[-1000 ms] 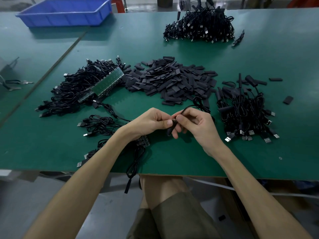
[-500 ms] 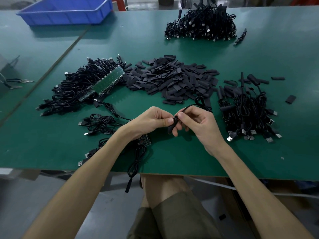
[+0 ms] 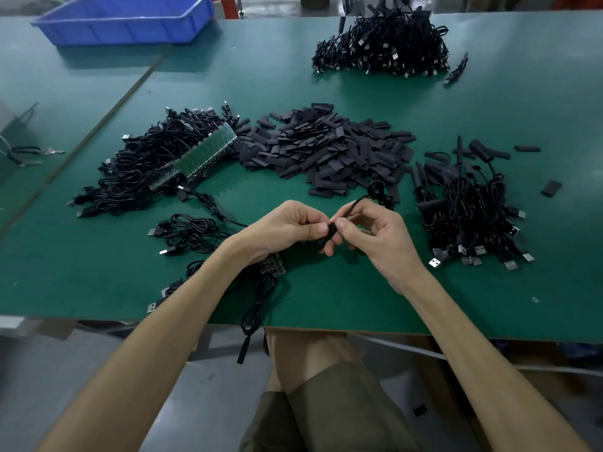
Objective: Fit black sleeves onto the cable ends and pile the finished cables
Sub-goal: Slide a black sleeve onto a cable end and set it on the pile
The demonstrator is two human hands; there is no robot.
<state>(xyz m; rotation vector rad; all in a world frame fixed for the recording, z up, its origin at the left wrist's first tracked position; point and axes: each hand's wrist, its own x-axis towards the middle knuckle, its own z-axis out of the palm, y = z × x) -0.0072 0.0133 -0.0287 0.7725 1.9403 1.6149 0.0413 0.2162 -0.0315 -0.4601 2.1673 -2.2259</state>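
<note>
My left hand (image 3: 287,230) and my right hand (image 3: 372,236) meet over the green table (image 3: 326,298), both pinching a black sleeve (image 3: 329,234) at a cable end. The black cable (image 3: 375,192) runs up from my right fingers in a small coil. A heap of loose black sleeves (image 3: 326,148) lies just beyond the hands. To the right sits a pile of sleeved cables (image 3: 470,207) with USB plugs. A tangle of cables with green circuit strips (image 3: 163,164) lies at the left.
A second big cable pile (image 3: 381,47) sits at the far edge, a blue bin (image 3: 124,19) at the far left. Small cable bundles (image 3: 189,230) lie near my left forearm; one cable (image 3: 251,321) hangs over the table's front edge. Stray sleeves (image 3: 551,188) lie far right.
The hands have stayed together at the same spot; the fingers have shifted slightly on the sleeve and cable end. The piles have not moved.
</note>
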